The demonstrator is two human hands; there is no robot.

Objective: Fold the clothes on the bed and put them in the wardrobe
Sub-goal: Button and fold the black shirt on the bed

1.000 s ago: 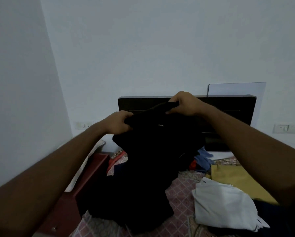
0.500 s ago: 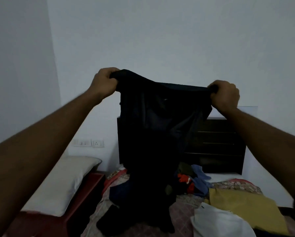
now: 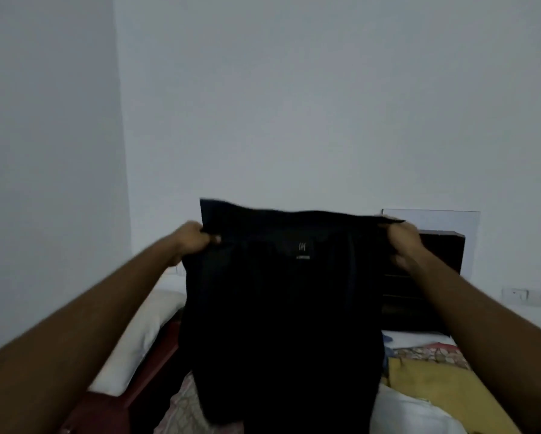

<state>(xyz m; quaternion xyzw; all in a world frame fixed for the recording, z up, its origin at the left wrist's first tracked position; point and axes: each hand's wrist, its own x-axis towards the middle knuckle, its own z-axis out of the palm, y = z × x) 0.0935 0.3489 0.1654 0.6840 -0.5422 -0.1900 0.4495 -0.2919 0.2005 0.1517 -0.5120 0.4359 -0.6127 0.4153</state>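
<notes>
From the head camera, the left hand (image 3: 194, 241) and the right hand (image 3: 402, 242) each pinch one top corner of a black garment (image 3: 281, 324) with curled fingers, so it hangs stretched between them above the bed (image 3: 432, 353). Below the right fingers lie a yellow cloth (image 3: 432, 383) and a white cloth (image 3: 410, 416); below the left fingers lies a pillow (image 3: 137, 343).

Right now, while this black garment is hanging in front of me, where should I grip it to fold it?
Probably at the two ends of its top edge, one hand coming in from each side, as the left hand and right hand grip it now. Held there, the edge stretches level and the black garment hangs flat.
</notes>
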